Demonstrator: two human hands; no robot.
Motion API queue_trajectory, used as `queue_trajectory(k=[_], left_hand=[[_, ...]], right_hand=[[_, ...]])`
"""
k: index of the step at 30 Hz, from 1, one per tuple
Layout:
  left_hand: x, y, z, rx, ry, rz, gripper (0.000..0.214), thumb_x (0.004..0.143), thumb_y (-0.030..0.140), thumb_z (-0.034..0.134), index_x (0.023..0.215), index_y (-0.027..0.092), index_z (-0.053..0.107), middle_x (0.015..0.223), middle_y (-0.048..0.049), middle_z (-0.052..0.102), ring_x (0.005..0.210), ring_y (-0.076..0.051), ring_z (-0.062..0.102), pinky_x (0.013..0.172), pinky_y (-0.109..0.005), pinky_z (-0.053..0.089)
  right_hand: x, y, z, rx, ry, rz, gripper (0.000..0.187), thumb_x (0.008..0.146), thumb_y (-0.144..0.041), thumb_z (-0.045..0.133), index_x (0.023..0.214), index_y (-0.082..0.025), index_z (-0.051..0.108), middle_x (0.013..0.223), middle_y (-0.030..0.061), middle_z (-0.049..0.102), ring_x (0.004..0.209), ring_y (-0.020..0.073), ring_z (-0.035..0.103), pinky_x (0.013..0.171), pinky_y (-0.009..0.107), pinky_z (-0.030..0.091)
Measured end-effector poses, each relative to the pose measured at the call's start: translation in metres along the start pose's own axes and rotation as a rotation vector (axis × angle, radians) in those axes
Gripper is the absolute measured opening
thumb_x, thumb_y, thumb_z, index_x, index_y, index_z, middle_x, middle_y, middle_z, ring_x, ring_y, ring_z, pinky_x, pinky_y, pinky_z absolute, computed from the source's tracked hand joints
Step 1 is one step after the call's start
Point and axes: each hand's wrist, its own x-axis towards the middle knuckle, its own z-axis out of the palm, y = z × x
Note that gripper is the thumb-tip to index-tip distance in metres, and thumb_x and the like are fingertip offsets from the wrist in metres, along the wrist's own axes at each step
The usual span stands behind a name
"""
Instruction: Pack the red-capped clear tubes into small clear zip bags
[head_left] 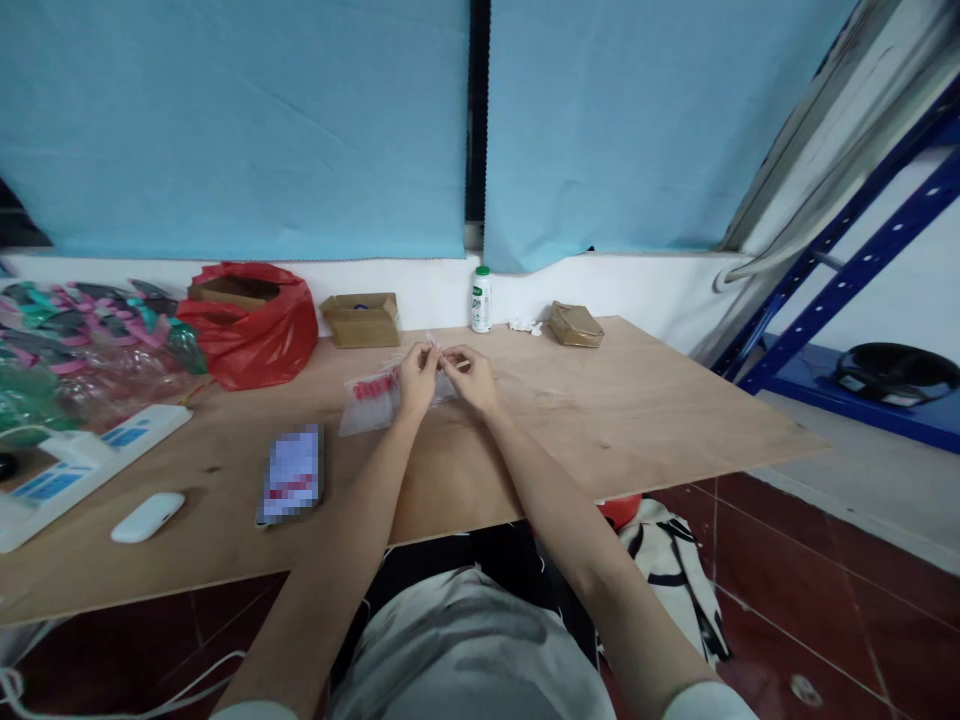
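Both hands meet over the table, fingertips nearly touching. My left hand (pixel 418 374) is closed in a pinch on the upper part of a small clear plastic bag (pixel 444 390). Facing it, my right hand (pixel 469 376) pinches the same bag near its top. The fingers cover much of this bag, and its contents are hard to make out. Just left of the hands, another clear plastic bag (pixel 363 412) with red items (pixel 371 387) inside lies flat. Whether more bags lie under it I cannot tell.
Along the wall stand a red plastic bag (pixel 251 335), an open cardboard box (pixel 362 322), a white bottle (pixel 481 302), crumpled tissue (pixel 525 326) and a brown package (pixel 576 325). Nearer left are spray bottles (pixel 90 340), a power strip (pixel 97 465), a white case (pixel 148 517) and a phone (pixel 292 474).
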Motion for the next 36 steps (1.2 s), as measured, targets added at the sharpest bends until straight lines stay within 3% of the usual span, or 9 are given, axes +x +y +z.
queue_trajectory(k=[7, 14, 22, 29, 36], left_hand=[[-0.002, 0.000, -0.003, 0.195, -0.025, 0.114, 0.026, 0.105, 0.040, 0.047, 0.088, 0.022, 0.057, 0.079, 0.0001, 0.062, 0.075, -0.016, 0.058, 0.074, -0.026, 0.044], [-0.003, -0.007, -0.001, 0.301, -0.110, 0.074, 0.023, 0.103, 0.043, 0.052, 0.094, 0.024, 0.060, 0.086, -0.0031, 0.072, 0.079, -0.020, 0.066, 0.075, -0.028, 0.047], [-0.007, -0.005, -0.007, 0.433, -0.131, 0.053, 0.024, 0.106, 0.038, 0.046, 0.105, 0.023, 0.064, 0.091, -0.0066, 0.076, 0.081, -0.021, 0.069, 0.076, -0.030, 0.047], [-0.006, -0.014, -0.005, 0.452, -0.161, 0.102, 0.018, 0.106, 0.032, 0.044, 0.101, 0.024, 0.059, 0.086, -0.0054, 0.072, 0.078, -0.021, 0.068, 0.074, -0.029, 0.045], [-0.009, -0.008, -0.003, 0.485, -0.196, 0.107, 0.016, 0.106, 0.030, 0.043, 0.097, 0.024, 0.055, 0.081, -0.0048, 0.069, 0.078, -0.022, 0.067, 0.072, -0.030, 0.043]], right_hand=[[0.002, 0.006, 0.000, 0.022, -0.002, 0.037, 0.025, 0.091, -0.041, 0.066, 0.091, -0.018, 0.076, 0.087, 0.0049, 0.078, 0.081, 0.0168, 0.072, 0.078, 0.027, 0.056], [0.005, 0.010, -0.001, -0.050, 0.061, 0.051, 0.022, 0.088, -0.038, 0.068, 0.087, -0.017, 0.074, 0.083, 0.0044, 0.077, 0.078, 0.0167, 0.071, 0.078, 0.028, 0.056], [0.002, 0.011, -0.001, -0.016, -0.006, 0.058, 0.017, 0.083, -0.029, 0.070, 0.094, -0.018, 0.076, 0.090, 0.0039, 0.078, 0.079, 0.0164, 0.072, 0.079, 0.028, 0.059], [0.002, 0.010, -0.001, -0.099, 0.049, 0.089, 0.008, 0.083, -0.025, 0.065, 0.082, -0.019, 0.071, 0.083, 0.0019, 0.077, 0.078, 0.0168, 0.074, 0.080, 0.027, 0.057], [0.004, 0.004, -0.004, -0.146, 0.124, 0.118, 0.005, 0.081, -0.024, 0.066, 0.078, -0.020, 0.067, 0.077, 0.0016, 0.076, 0.075, 0.0165, 0.071, 0.076, 0.026, 0.054]])
